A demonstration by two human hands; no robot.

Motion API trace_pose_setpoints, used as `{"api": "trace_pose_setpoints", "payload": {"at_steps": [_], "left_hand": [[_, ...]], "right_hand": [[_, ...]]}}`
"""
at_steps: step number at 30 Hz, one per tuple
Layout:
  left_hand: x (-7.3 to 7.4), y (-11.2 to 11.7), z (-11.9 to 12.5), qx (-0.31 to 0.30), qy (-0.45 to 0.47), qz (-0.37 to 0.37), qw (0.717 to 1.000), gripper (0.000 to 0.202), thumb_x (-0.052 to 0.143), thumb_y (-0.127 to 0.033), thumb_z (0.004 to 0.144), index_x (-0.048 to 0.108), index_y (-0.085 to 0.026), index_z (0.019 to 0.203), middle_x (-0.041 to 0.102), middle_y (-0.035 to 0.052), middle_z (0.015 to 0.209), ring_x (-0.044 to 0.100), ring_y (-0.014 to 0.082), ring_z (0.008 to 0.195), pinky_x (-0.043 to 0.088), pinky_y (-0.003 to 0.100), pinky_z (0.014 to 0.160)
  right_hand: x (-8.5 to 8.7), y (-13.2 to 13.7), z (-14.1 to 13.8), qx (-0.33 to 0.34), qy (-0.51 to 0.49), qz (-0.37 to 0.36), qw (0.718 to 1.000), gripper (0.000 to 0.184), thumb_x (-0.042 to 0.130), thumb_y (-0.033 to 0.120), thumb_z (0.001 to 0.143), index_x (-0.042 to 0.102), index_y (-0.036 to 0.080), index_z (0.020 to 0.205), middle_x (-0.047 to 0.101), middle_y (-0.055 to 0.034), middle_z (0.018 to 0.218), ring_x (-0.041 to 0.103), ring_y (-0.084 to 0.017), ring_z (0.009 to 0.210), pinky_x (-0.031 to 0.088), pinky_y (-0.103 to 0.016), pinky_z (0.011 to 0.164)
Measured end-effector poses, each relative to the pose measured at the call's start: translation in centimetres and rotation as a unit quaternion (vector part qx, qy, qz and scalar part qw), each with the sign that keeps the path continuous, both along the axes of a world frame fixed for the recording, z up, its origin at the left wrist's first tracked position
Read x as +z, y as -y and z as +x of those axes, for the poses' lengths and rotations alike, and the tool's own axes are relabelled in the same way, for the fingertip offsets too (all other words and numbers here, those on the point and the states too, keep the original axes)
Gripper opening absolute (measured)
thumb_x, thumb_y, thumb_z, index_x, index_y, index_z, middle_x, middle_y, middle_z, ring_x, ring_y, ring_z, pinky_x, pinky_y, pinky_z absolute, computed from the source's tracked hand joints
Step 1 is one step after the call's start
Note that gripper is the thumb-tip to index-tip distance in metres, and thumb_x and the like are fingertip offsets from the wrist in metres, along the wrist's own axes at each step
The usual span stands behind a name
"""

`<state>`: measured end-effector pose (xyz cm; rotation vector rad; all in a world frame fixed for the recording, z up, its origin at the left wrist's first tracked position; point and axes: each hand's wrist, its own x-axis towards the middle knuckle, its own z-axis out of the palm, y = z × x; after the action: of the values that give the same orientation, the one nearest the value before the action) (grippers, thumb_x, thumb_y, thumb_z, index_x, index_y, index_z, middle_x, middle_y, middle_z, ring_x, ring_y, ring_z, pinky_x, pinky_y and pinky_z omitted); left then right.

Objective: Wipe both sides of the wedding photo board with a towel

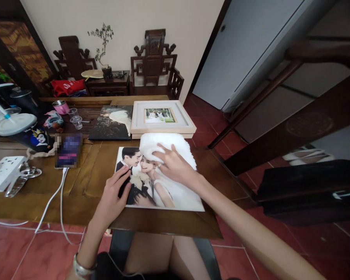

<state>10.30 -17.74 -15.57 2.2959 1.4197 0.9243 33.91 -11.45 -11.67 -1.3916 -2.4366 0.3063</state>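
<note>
A glossy photo panel [144, 186] of a couple in wedding clothes lies flat near the table's front edge. My left hand [118, 186] rests on its left side, fingers stretched over the dark suit in the picture. A fluffy white cloth [181, 146] covers the panel's upper right part and hangs past its top edge. On this cloth lies my right hand [173, 165], fingers spread and pressed down into the pile, not wrapped round it. The cloth's lower border is hard to tell from the white dress in the picture.
Behind the panel are a framed photo [163, 126] on a pale box and a dark picture panel [112, 122]. To the left stand a phone [69, 151] with a white cable, a power strip [6, 171], a lidded tumbler [20, 128] and a pink cup [60, 107].
</note>
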Motion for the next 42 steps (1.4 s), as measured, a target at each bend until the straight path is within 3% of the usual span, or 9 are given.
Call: {"api": "trace_pose_setpoints", "payload": {"at_steps": [3,7,13,17,21,25,28,36,42], "left_hand": [[-0.1,0.0,0.0,0.002,0.003,-0.001,1.000,0.035,0.047,-0.025,0.096,0.055,-0.020,0.130,0.055,0.0124,0.139,0.050,0.0252,0.130,0.044,0.049,0.105],[-0.2,-0.1,0.1,0.005,0.010,0.002,1.000,0.035,0.047,-0.025,0.096,0.055,-0.021,0.130,0.054,0.0124,0.139,0.050,0.0248,0.131,0.043,0.048,0.105],[-0.1,0.0,0.2,0.002,0.017,0.000,1.000,0.035,0.043,-0.023,0.097,0.056,-0.022,0.129,0.054,0.0113,0.140,0.049,0.0249,0.131,0.042,0.048,0.106],[0.0,0.0,0.1,0.001,0.013,-0.005,1.000,0.036,0.043,-0.022,0.096,0.056,-0.022,0.130,0.054,0.0117,0.140,0.049,0.0250,0.131,0.042,0.048,0.106],[-0.1,0.0,0.0,0.001,0.020,-0.009,1.000,0.035,0.044,-0.022,0.096,0.057,-0.021,0.129,0.055,0.0116,0.139,0.049,0.0253,0.131,0.042,0.048,0.106],[-0.4,-0.1,-0.1,0.001,0.025,-0.018,1.000,0.036,0.044,-0.023,0.096,0.057,-0.022,0.129,0.055,0.0114,0.139,0.048,0.0257,0.131,0.041,0.050,0.107],[-0.2,0.0,-0.1,0.003,0.030,-0.030,0.999,0.037,0.043,-0.025,0.097,0.053,-0.022,0.132,0.053,0.0115,0.141,0.047,0.0254,0.133,0.039,0.050,0.108],[1.1,0.7,0.0,-0.012,0.124,-0.025,0.992,0.047,0.032,-0.028,0.100,0.034,-0.025,0.147,0.038,0.0068,0.153,0.031,0.0215,0.143,0.026,0.045,0.118],[-0.2,0.2,0.1,0.009,0.030,-0.017,0.999,0.043,0.040,-0.024,0.098,0.045,-0.024,0.141,0.044,0.0106,0.148,0.038,0.0256,0.139,0.035,0.051,0.112]], "right_hand": [[-0.1,1.4,-0.5,0.019,-0.003,-0.001,1.000,0.042,0.043,0.000,0.076,0.065,0.015,0.109,0.066,-0.0141,0.118,0.029,-0.034,0.141,0.020,-0.070,0.109],[-0.6,7.8,-0.7,0.063,-0.019,-0.007,0.998,0.049,0.045,-0.001,0.071,0.066,0.019,0.112,0.050,-0.0118,0.143,0.019,-0.032,0.144,0.013,-0.067,0.113],[0.0,15.2,-0.3,0.140,-0.020,-0.011,0.990,0.034,0.050,0.001,0.064,0.070,0.019,0.083,0.042,-0.0090,0.149,0.018,-0.033,0.144,0.009,-0.066,0.114],[0.6,13.5,0.4,0.129,-0.028,-0.033,0.991,0.039,0.047,-0.001,0.065,0.070,0.020,0.088,0.048,-0.0082,0.145,0.026,-0.031,0.142,0.014,-0.065,0.114],[0.5,7.8,0.7,0.074,-0.024,-0.025,0.997,0.039,0.045,0.000,0.075,0.068,0.016,0.103,0.059,-0.0165,0.132,0.029,-0.033,0.141,0.018,-0.068,0.111],[0.5,2.0,-0.4,0.036,-0.004,-0.012,0.999,0.042,0.043,0.000,0.077,0.063,0.015,0.110,0.067,-0.0134,0.116,0.032,-0.033,0.140,0.021,-0.070,0.107],[0.8,0.4,-1.7,0.019,0.005,-0.013,1.000,0.043,0.043,-0.002,0.074,0.062,0.013,0.111,0.066,-0.0147,0.116,0.032,-0.035,0.139,0.022,-0.071,0.106],[0.3,10.2,-2.1,0.146,-0.038,-0.029,0.988,0.043,0.047,0.002,0.067,0.069,0.018,0.100,0.045,-0.0121,0.147,0.017,-0.035,0.144,0.008,-0.071,0.111],[0.7,14.8,1.0,0.148,-0.050,-0.015,0.988,0.036,0.045,0.000,0.062,0.067,0.021,0.081,0.050,-0.0058,0.144,0.027,-0.027,0.142,0.012,-0.060,0.117]]}}
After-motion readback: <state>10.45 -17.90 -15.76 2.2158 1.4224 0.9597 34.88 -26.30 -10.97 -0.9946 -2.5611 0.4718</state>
